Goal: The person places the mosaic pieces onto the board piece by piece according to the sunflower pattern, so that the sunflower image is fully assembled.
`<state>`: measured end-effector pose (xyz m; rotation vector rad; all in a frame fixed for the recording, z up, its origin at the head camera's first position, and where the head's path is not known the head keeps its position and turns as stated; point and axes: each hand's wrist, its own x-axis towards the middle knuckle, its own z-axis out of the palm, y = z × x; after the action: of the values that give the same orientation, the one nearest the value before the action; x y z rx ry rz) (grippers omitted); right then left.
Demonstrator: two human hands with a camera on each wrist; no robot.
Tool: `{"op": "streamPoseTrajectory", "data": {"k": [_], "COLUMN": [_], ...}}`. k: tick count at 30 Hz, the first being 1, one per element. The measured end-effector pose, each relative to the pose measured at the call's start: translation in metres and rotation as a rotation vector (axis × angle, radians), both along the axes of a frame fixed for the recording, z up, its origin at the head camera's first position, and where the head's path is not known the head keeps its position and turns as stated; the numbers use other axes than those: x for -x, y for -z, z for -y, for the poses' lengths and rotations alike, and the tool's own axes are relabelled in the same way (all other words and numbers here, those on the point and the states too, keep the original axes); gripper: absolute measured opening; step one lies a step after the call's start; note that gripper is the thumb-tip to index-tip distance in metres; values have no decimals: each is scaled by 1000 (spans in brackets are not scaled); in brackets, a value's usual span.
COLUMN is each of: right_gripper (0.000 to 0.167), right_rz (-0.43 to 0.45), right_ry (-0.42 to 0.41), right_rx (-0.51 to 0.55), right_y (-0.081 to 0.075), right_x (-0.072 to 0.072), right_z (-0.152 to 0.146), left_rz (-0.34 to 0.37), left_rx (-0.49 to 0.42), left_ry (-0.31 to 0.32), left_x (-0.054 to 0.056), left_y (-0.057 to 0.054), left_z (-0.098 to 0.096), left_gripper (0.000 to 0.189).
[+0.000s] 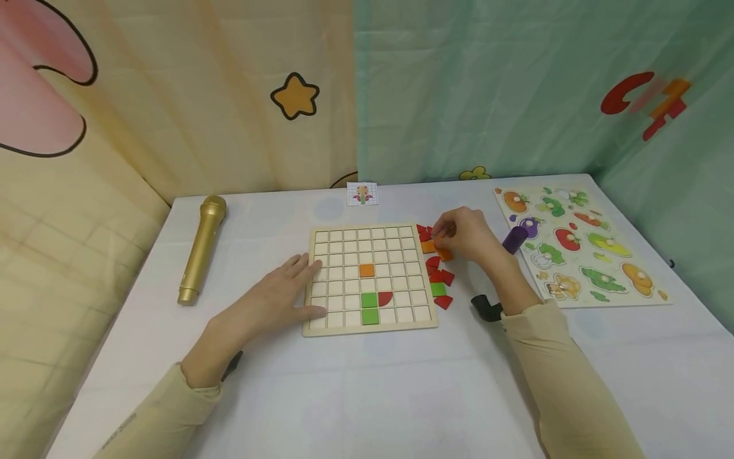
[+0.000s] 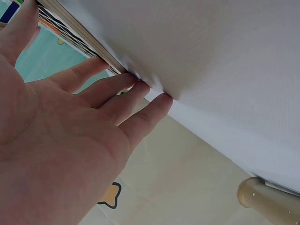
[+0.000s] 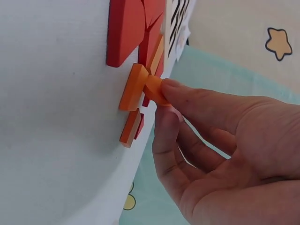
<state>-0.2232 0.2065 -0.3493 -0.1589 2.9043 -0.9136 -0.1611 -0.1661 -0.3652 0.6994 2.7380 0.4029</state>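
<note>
A wooden grid board (image 1: 338,332) lies on the table, holding an orange square tile (image 1: 366,271), two green square tiles (image 1: 369,317) and a red quarter-round tile (image 1: 385,298). Along its left edge rests my left hand (image 1: 275,294), fingers extended, with the thumb over the lower left corner area. My right hand (image 1: 467,234) is past the board's upper right side. Between thumb and forefinger it pinches a small orange tile (image 3: 155,90), just over the loose pieces. Among these are orange tiles (image 3: 133,88), red tiles (image 3: 125,33) and a green tile (image 1: 438,289).
A gold microphone (image 1: 202,252) lies at the left. Behind the board is a small pattern card (image 1: 362,194). At the right, a vegetable puzzle board (image 1: 585,248) lies beyond a purple cylinder (image 1: 515,239) near my right forearm. Curtains (image 1: 459,83) hang behind the table.
</note>
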Motion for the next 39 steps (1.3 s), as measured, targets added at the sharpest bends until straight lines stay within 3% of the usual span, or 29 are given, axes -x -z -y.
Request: {"op": "streamPoseTrajectory", "data": {"k": [7, 20, 29, 39], "right_gripper": [12, 5, 6, 4], "right_rz": [-53, -96, -56, -5], "right_ry": [3, -124, -197, -193], "right_rx": [29, 116, 154, 99], "right_y": [-4, -1, -2, 7], "right_x": [-2, -9, -2, 6], "right_z": [7, 52, 86, 111], "left_rz": [-12, -12, -18, 11], "left_rx": [4, 26, 31, 29], "left_ry": [5, 4, 2, -9], "left_x": [0, 1, 2, 3], "left_y": [1, 0, 0, 0], "left_z": [0, 0, -1, 0], "left_gripper": [93, 93, 93, 93]}}
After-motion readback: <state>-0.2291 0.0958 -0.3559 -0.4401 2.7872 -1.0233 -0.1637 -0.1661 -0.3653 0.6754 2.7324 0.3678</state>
